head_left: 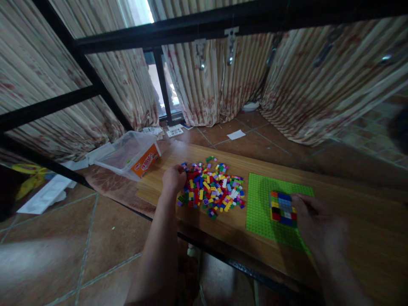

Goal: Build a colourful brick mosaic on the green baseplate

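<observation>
My left hand [174,179] is at the left edge of a pile of small toy building bricks [210,187] in many colours. Its fingers are bent together among the bricks; whatever they pinch is hidden. On the right, my right hand [315,219] is closed at the right edge of a multicoloured toy-brick block [282,208], with thumb and forefinger near its upper right corner. That block, with blue, yellow, red and grey bricks, sits over a green studded baseplate [259,204]. The hand hides part of the plate's right side.
A wooden table [360,204] carries the bricks and baseplate. At its left end stands a clear plastic box [127,148] with an orange label. Dark metal bars [178,32] cross above, before striped curtains [219,80]. Paper [236,134] lies on the tiled floor behind.
</observation>
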Demonstrator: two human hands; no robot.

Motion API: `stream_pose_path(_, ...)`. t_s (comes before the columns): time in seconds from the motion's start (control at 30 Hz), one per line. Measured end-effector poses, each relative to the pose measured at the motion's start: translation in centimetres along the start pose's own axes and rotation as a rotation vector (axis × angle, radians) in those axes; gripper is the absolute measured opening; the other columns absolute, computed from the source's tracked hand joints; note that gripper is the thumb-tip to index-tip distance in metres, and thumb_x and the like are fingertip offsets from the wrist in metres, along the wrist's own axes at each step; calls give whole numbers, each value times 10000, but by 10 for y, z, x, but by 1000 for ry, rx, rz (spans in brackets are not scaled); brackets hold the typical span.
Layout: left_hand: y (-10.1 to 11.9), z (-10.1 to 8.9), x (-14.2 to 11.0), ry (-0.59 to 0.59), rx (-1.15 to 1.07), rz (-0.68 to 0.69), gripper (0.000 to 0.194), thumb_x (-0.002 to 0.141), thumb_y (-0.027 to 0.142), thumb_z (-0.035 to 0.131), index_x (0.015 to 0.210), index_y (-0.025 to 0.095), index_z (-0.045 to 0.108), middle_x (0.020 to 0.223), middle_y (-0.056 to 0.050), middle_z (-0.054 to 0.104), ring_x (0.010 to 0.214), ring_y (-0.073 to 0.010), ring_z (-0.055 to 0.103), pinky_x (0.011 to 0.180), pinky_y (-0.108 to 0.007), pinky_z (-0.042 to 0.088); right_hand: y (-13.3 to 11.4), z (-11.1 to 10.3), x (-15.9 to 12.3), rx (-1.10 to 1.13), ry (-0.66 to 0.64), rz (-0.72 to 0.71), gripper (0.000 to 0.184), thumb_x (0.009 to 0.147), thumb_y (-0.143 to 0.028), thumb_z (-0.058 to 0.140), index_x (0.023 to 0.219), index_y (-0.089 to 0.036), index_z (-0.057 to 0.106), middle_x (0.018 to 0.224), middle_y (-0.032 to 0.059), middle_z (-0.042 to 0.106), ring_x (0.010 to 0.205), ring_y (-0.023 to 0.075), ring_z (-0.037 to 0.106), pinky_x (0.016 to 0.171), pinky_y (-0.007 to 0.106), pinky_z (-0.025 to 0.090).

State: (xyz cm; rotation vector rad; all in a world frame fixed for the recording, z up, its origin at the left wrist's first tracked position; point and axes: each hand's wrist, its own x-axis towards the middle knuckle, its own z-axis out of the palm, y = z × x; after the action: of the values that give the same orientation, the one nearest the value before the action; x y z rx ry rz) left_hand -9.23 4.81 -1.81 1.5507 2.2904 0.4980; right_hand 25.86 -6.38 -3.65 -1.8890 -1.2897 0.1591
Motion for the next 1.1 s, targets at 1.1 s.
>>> stream_pose_path(1.1,104,57,-114,-529,-972,391,287,794,401,626,831,128,706,710,-6,639,629,-109,552,609,-226,438,10,-22,8,350,-50,78,286,802,-437,650,884,-178,740,878,76,751,778,220,686,740,358,540)
